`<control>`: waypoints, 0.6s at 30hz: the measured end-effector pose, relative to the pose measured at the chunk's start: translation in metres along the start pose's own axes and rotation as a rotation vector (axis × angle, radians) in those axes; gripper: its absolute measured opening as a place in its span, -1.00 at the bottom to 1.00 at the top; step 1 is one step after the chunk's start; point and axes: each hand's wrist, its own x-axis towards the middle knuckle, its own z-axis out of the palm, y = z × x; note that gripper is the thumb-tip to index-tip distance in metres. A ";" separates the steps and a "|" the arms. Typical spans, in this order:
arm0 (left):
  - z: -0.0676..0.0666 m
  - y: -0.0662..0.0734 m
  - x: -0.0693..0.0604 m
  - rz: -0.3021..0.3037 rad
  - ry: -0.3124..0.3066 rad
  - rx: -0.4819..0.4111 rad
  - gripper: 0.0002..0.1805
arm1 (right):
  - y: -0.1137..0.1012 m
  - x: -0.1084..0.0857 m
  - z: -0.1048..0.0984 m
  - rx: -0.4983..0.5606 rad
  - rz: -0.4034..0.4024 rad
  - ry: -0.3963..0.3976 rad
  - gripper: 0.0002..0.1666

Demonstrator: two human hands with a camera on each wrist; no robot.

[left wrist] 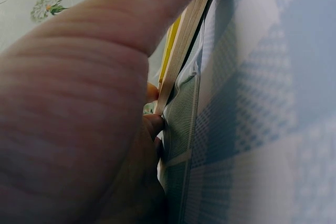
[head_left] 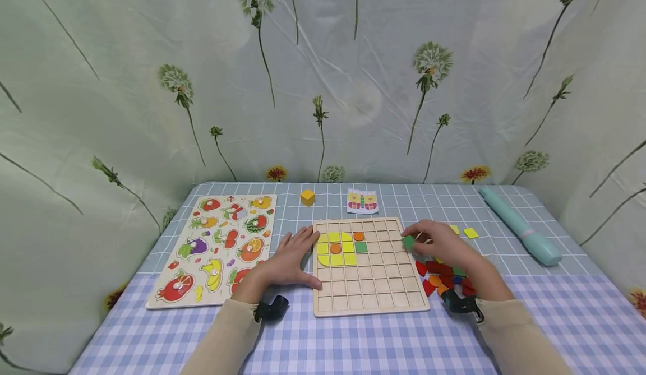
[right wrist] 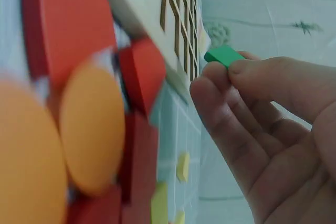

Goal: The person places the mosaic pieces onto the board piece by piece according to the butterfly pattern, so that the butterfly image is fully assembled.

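A wooden grid board [head_left: 370, 288] lies on the table with yellow pieces [head_left: 323, 249] at its upper left, two orange rounds [head_left: 359, 236] and a green square [head_left: 361, 247]. The left hand [head_left: 290, 263] rests at the board's left edge, its fingers spread; in the left wrist view fingertips touch the board's side [left wrist: 181, 45]. Between thumb and fingers, the right hand [head_left: 444, 243] pinches a green piece [head_left: 408, 242] by the board's right edge. The right wrist view shows that green piece [right wrist: 223, 55] held at the fingertips of the right hand [right wrist: 278, 114].
Loose red, orange and other pieces [head_left: 440, 268] lie right of the board. A fruit puzzle board [head_left: 204, 296] lies at left. Behind stand a yellow block [head_left: 307, 197] and a butterfly picture card [head_left: 362, 201]. A teal cylindrical object [head_left: 522, 229] lies at far right.
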 end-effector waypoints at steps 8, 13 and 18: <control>0.000 0.000 0.000 -0.003 -0.003 0.003 0.31 | -0.014 0.006 0.018 0.027 -0.040 -0.002 -0.66; 0.000 0.001 0.000 -0.006 -0.003 0.002 0.31 | -0.025 0.008 0.027 0.036 -0.045 0.009 -0.67; 0.000 0.001 0.000 -0.005 0.001 0.002 0.30 | -0.036 0.012 0.038 0.049 -0.029 -0.006 -0.70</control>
